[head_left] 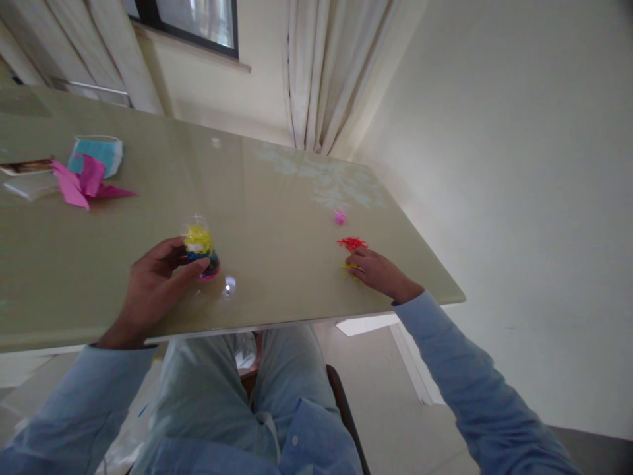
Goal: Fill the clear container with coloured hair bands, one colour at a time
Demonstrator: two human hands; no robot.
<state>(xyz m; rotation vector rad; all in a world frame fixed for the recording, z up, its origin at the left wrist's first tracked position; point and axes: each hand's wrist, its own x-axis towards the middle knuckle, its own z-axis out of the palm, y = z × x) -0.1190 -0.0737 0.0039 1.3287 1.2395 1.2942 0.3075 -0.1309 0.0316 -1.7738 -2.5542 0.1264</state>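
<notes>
My left hand (pixel 157 280) is closed round a small clear container (pixel 200 247), keeping it roughly upright on the tabletop. Inside it are layers of thin coloured strips: yellow on top, then blue, something dark, and pink at the base. Far to the right, my right hand (pixel 378 272) has its fingertips pinched at a few thin yellow strips (pixel 352 272) on the table. Just beyond those fingers lies a little heap of red strips (pixel 353 243). A small pink bunch (pixel 339 217) sits behind the red heap. Right of the container rests a small clear shiny piece (pixel 229 286).
At the table's (pixel 277 264) far left lie a pink folded paper bird (pixel 86 181), a blue face mask (pixel 101 156) and a clear plastic packet (pixel 30 187). A small whitish bit (pixel 215 142) is near the back edge. A wall (pixel 519 165) rises beyond the right edge.
</notes>
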